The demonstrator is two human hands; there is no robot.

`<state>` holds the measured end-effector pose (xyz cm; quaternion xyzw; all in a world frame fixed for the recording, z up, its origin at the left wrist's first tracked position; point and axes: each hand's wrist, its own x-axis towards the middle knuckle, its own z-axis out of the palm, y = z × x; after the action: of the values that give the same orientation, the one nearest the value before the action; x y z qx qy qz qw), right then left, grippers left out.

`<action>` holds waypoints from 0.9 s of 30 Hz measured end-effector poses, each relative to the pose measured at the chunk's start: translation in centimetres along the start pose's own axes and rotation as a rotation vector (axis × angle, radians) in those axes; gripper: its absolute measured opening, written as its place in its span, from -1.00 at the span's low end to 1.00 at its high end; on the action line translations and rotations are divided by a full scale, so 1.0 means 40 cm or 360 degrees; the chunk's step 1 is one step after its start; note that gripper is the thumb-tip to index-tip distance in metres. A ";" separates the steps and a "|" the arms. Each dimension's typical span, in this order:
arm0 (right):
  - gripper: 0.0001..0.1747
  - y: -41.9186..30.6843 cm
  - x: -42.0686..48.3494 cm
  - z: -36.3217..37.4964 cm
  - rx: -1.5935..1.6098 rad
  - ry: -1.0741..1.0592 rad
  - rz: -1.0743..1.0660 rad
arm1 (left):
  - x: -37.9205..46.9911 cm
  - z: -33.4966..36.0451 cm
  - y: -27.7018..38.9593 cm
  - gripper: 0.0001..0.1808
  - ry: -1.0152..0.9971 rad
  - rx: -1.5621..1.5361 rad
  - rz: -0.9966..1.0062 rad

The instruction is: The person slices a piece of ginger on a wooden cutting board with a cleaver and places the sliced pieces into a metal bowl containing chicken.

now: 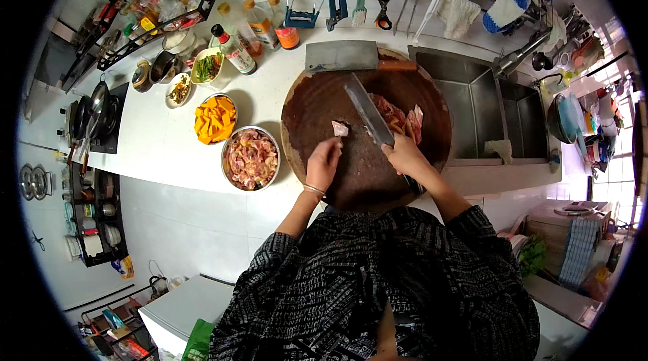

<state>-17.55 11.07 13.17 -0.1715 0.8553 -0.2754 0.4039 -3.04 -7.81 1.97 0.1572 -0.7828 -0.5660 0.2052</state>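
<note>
On a round wooden chopping block, my right hand grips a knife with a long steel blade, its tip pointing away from me and to the left. Raw meat lies just right of the blade. My left hand is bent above the block, its fingertips close beside a small piece of raw meat; whether they touch it is unclear. A cleaver with a wooden handle rests across the block's far edge. Left of the block stands a metal bowl of cut raw meat.
Behind that bowl is a bowl of orange vegetable pieces. Farther back are a dish of chopped greens and a sauce bottle. A steel sink adjoins the block on the right. Scissors hang on the back wall.
</note>
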 end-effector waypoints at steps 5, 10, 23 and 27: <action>-0.64 0.015 -0.041 0.022 -0.0153 -0.0003 -0.0170 | -0.008 -0.007 0.016 -0.79 0.0161 -0.0248 -0.0447; -0.66 0.036 -0.051 0.063 -0.0089 0.0095 -0.0394 | -0.023 -0.060 0.045 -0.77 0.0488 0.0522 -0.0111; -0.58 0.016 -0.003 0.050 -0.0263 -0.0066 -0.0159 | -0.032 -0.056 -0.004 -0.83 0.0080 0.0886 0.0364; -0.59 0.046 0.001 0.085 -0.0443 0.0204 -0.0463 | -0.046 -0.054 0.029 -0.82 0.0212 0.0795 0.0469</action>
<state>-15.03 11.37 10.23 -0.3296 0.8753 -0.2203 0.2769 -0.38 -8.33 3.40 0.1244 -0.8971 -0.3083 0.2909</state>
